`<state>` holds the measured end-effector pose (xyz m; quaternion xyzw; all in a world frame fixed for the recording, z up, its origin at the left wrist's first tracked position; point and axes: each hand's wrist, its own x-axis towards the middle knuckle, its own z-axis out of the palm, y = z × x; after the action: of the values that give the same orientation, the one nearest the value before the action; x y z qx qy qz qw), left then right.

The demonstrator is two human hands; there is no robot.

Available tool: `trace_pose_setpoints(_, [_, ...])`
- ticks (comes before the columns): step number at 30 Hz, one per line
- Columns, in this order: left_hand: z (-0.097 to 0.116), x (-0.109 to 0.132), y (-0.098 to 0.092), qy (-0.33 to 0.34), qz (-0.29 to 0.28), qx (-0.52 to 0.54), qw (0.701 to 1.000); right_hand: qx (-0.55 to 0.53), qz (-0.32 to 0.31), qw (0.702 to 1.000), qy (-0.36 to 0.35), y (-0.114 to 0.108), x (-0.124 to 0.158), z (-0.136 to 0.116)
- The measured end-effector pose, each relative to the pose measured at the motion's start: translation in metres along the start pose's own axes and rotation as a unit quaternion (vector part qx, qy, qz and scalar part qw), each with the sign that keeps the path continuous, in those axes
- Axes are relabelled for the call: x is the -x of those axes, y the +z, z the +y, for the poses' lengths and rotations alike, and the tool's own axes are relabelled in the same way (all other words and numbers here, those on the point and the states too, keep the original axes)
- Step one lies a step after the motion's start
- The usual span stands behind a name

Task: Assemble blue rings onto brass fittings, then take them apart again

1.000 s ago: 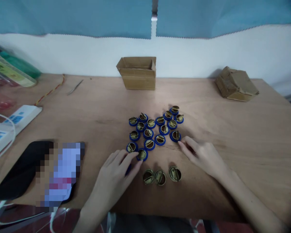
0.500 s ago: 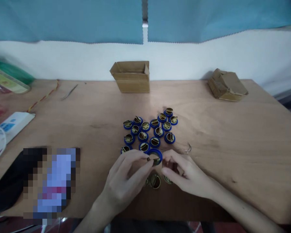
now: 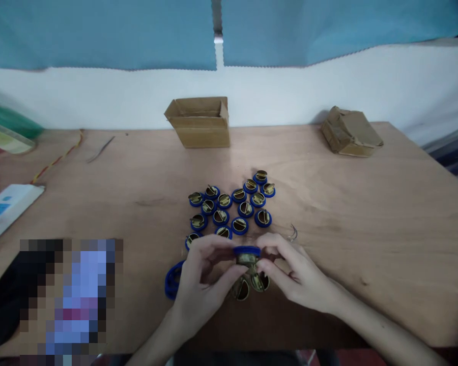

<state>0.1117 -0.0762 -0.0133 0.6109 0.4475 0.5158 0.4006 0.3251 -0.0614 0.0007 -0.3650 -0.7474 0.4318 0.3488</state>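
My left hand [image 3: 202,282] and my right hand [image 3: 295,274] meet above the near part of the wooden table [image 3: 366,213]. Between their fingertips they pinch one brass disc with a blue ring [image 3: 247,255] on top of it. Just below the fingers lie two bare brass discs [image 3: 252,285]. A loose blue ring [image 3: 171,279] rests on the table by my left wrist. Behind the hands sits a cluster of several blue-ringed brass discs [image 3: 231,206]. A small bent wire piece [image 3: 293,234] lies right of the cluster.
An open cardboard box [image 3: 199,122] stands at the back centre and a closed one [image 3: 349,132] at the back right. A phone [image 3: 57,290] lies at the near left, a white power strip [image 3: 7,203] and a red-yellow cable [image 3: 57,157] further left.
Both hands came together from flat on the table and lifted one disc with a blue ring. A loose blue ring now shows by my left wrist. The view shifted slightly right.
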Motion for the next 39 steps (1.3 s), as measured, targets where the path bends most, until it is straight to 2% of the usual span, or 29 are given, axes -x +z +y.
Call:
trace_pose_setpoints(2, [0.000,-0.001,0.000,-0.035,-0.010,0.007,0.999,-0.014,0.000,1.000,0.004,0.003,0.000,0.000])
trace_pose_setpoints(6, [0.002,-0.004,-0.001,-0.057,-0.056,0.017,0.997,0.009,0.025,0.999,-0.019,0.008,0.001,0.003])
trace_pose_setpoints(10, [-0.001,-0.002,0.003,-0.061,-0.038,0.069,0.995,0.096,0.067,0.992,-0.049,0.008,0.001,0.004])
trace_pose_setpoints(14, [-0.005,0.004,0.004,-0.065,-0.039,0.045,0.996,0.132,0.087,0.985,-0.072,0.007,0.002,0.003])
trace_pose_setpoints(22, [-0.003,0.004,0.003,-0.030,-0.106,-0.074,0.991,0.129,0.090,0.984,-0.082,0.009,0.004,0.002])
trace_pose_setpoints(29, [-0.002,0.007,0.004,-0.029,-0.104,-0.071,0.992,0.171,0.123,0.972,-0.100,0.019,0.008,0.003])
trace_pose_setpoints(36, [-0.010,0.014,0.008,0.014,-0.086,-0.059,0.994,0.222,0.167,0.951,-0.138,0.031,0.011,0.008])
trace_pose_setpoints(39, [-0.012,0.015,0.012,0.066,-0.069,-0.044,0.994,0.228,0.175,0.945,-0.155,0.029,0.010,0.010])
